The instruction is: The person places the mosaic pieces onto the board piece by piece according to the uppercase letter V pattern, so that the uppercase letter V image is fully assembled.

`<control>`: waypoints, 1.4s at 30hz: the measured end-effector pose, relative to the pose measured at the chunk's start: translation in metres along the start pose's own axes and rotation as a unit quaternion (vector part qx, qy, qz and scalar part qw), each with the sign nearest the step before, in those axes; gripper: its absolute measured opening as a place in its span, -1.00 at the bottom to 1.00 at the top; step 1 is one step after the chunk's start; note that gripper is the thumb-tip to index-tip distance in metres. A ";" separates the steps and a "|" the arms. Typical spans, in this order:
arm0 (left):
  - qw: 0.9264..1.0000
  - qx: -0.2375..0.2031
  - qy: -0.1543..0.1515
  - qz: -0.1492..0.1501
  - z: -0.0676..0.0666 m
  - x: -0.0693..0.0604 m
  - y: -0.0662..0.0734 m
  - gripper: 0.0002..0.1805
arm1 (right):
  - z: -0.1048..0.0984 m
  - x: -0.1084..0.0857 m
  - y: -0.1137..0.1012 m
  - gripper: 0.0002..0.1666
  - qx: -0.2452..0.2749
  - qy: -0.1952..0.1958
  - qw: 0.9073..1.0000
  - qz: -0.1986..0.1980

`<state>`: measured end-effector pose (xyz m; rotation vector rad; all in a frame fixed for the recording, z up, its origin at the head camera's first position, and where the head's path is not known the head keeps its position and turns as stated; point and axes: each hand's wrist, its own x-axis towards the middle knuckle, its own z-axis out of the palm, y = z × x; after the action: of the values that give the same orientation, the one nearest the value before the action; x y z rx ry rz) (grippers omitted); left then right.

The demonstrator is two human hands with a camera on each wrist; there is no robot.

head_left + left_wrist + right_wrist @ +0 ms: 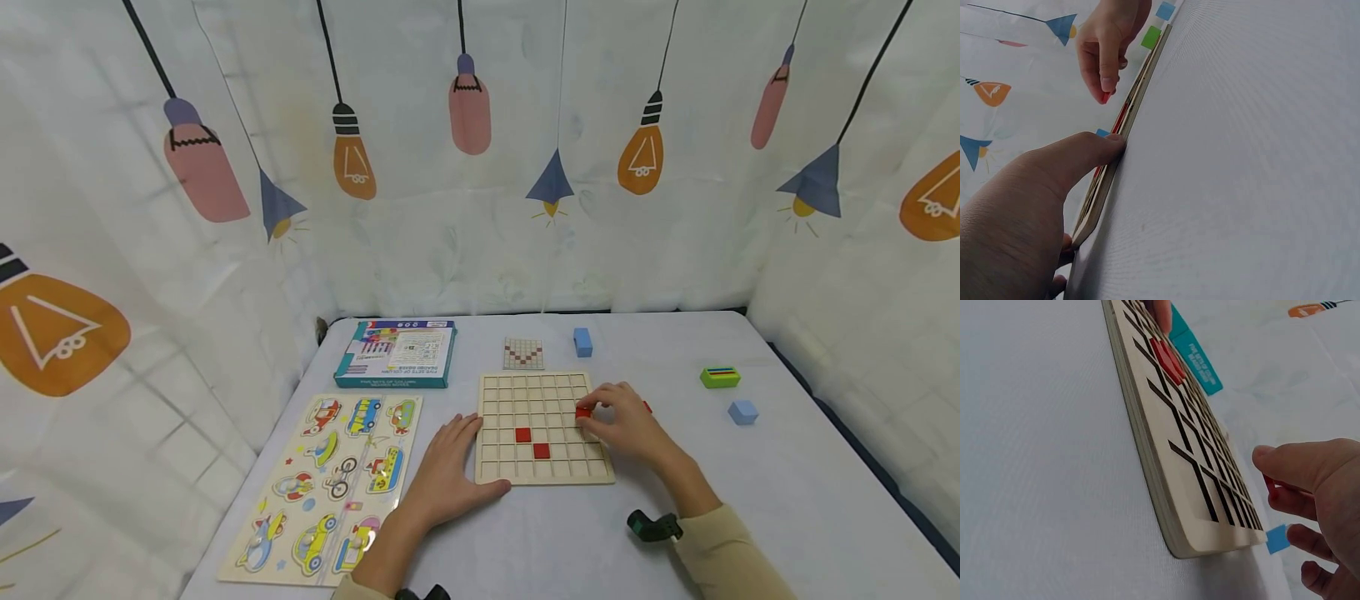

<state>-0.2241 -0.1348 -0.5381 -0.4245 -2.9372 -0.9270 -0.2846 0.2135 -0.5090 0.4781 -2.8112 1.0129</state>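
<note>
A wooden grid board lies flat, with two red square tiles in its cells. My left hand rests at the board's near left corner, fingers along the left side and thumb on the front edge. Between thumb and fingertips, my right hand pinches a red tile over the right part of the grid. In the right wrist view that tile is mostly covered by the fingers. Behind the board lies a small card printed with a grid and a V of red squares.
A wooden vehicle puzzle and a flat teal-edged box lie left. One blue block stands behind the board; a green block and another blue block sit right. Something red shows behind my right hand.
</note>
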 end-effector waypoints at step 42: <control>1.000 0.004 -0.001 -0.005 -0.002 0.000 0.002 0.27 | 0.051 0.015 -0.048 -0.73 0.031 -0.044 0.999 -0.011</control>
<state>-0.2240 -0.1344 -0.5359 -0.4109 -2.9471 -0.9165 -0.2831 0.1424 -0.5163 0.5723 -2.8516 1.1028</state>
